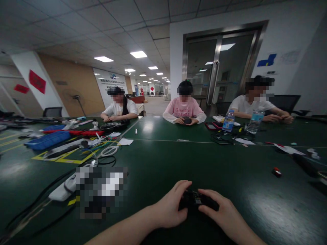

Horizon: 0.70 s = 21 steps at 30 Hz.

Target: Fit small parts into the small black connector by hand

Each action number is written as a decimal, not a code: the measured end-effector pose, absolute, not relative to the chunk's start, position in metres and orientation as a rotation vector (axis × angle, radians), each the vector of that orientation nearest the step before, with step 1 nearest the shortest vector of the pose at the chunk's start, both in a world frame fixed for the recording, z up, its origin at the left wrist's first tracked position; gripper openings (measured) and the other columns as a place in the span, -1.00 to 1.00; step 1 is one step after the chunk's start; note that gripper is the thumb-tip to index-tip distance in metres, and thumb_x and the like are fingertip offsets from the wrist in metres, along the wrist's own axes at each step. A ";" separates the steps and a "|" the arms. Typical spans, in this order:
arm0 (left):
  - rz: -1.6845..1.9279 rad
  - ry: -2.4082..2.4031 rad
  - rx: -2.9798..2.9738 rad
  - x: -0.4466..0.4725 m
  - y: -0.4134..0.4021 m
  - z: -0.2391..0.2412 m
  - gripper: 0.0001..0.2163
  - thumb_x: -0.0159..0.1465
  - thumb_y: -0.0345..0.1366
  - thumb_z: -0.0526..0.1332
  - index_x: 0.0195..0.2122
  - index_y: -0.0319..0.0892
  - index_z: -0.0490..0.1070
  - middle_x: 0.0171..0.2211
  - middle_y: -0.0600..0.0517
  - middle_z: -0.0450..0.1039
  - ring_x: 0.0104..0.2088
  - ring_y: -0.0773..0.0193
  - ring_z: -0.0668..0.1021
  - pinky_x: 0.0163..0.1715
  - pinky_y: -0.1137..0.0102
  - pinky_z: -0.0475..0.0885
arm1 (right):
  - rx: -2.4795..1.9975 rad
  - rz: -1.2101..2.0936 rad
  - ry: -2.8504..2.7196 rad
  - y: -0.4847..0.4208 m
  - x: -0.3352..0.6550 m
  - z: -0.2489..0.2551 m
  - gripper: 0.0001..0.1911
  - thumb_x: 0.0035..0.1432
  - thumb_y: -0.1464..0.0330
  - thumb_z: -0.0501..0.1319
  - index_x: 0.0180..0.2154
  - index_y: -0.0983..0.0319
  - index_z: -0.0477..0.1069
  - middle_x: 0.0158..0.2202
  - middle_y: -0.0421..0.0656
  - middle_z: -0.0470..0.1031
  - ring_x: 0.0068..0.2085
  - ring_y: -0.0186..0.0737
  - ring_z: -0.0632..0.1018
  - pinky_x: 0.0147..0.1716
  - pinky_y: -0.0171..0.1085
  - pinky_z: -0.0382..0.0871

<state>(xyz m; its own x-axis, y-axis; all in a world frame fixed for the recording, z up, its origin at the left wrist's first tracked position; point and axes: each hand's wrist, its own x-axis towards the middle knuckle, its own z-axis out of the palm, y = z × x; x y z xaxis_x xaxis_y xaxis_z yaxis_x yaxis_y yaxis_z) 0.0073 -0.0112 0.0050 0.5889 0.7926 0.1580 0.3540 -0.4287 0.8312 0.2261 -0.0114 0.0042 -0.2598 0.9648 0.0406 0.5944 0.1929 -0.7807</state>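
Near the front of the green table, both my hands are closed around a small black device (pixel 196 198). My left hand (pixel 175 206) grips its left end, with the thumb below and the fingers above. On the other end, my right hand (pixel 221 208) holds it between thumb and fingers. Some small pale and metallic detail shows in the middle of the device, too small to make out. Its exact kind I cannot tell, and my fingers hide both of its ends.
A white power strip (pixel 62 189) with black cables lies on the left, before a blue tray (pixel 48 140). Two water bottles (pixel 228 120) stand at the back right. A small red-and-black object (pixel 276 172) lies to the right. Several people sit across the green table (pixel 158 160).
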 end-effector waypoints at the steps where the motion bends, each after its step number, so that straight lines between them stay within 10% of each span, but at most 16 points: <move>1: 0.713 0.957 2.035 0.006 -0.012 0.007 -0.27 0.05 -0.55 0.18 0.25 -0.11 -0.04 0.27 -0.15 -0.07 0.20 -0.01 0.19 0.13 0.14 0.23 | -1.463 0.873 -1.944 -0.010 0.227 0.003 -0.58 -0.01 0.30 0.26 -0.05 0.19 0.44 -0.03 -0.08 0.49 0.01 -0.04 0.47 0.05 -0.12 0.30; 21: 0.150 2.392 1.738 -0.187 -0.028 0.040 -0.55 0.10 -0.08 0.15 -0.07 -0.29 0.35 -0.07 -0.22 0.44 -0.05 -0.06 0.47 -0.12 0.28 0.35 | -1.511 0.798 -2.035 0.006 0.243 -0.029 -0.50 0.01 0.15 0.22 0.02 0.10 0.38 0.06 -0.12 0.42 0.06 -0.02 0.43 -0.01 -0.07 0.36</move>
<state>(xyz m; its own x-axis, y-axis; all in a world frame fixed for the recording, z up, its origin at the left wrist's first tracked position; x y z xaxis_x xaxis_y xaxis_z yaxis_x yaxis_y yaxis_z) -0.1866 -0.0276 0.0405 -0.3003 0.9499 -0.0863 0.9317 0.3115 0.1868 0.2430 0.0062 -0.0289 -0.2753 0.9607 0.0347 0.6809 0.2203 -0.6984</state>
